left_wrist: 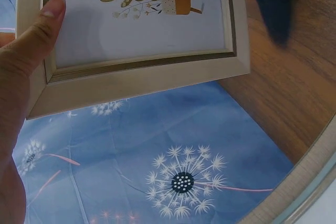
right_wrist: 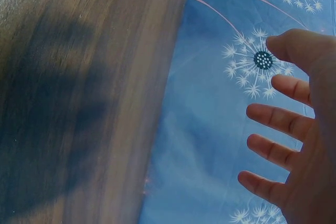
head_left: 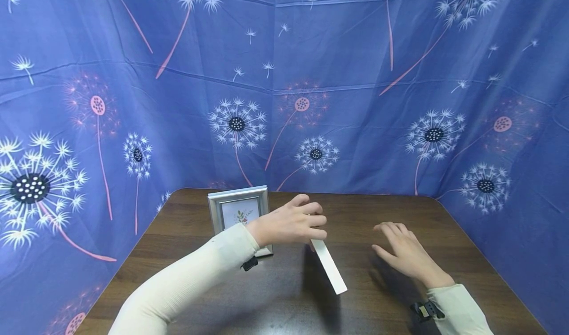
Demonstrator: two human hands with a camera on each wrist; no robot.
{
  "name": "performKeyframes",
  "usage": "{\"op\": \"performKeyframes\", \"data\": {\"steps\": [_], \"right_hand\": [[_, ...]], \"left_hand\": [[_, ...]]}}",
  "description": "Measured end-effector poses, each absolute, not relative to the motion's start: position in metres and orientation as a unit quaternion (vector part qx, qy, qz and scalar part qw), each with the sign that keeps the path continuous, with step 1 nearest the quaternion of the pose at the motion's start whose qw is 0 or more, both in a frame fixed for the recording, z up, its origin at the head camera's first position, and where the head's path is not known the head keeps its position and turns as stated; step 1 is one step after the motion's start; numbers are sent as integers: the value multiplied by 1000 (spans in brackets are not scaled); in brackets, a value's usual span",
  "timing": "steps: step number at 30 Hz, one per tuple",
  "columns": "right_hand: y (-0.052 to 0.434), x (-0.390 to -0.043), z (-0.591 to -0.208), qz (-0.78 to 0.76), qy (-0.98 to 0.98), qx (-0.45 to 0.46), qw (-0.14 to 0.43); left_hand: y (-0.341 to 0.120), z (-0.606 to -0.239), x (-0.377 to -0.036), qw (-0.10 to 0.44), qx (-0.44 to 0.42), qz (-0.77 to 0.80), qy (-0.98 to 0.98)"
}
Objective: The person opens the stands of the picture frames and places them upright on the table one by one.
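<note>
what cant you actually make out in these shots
- Held picture frame: the head view shows it edge-on, so its front is unseen there; the left wrist view cuts off its top.
- Small print beside the flower picture, left wrist view: too small to read.
- Standing frame: the left hand and sleeve cover its lower right part.
- Right hand: contact with the table cannot be told.

Head view high, looking down over table [head_left: 378, 211]; wrist views close, sharing table edge and blue backdrop [head_left: 355, 78].
</note>
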State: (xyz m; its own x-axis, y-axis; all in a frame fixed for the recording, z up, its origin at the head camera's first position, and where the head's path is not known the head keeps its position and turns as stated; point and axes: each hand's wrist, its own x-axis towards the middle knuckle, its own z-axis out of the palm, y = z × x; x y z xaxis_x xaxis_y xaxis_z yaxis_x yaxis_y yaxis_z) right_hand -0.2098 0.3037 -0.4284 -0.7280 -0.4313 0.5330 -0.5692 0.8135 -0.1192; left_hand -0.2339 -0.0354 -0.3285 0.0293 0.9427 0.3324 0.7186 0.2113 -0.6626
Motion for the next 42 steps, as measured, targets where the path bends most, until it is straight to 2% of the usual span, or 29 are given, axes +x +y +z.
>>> {"op": "performKeyframes", "data": {"steps": [21, 35, 42], "right_hand": [[299, -208, -421, 131, -910, 290, 267], [295, -206, -416, 129, -903, 303, 274], [293, -205, -415, 122, -896, 315, 287]], "left_hand": [[-41, -345, -242, 444, -631, 43, -635], [-40, -359, -241, 492, -614, -9, -617], [-39, -362, -239, 494, -607, -14, -622]]}}
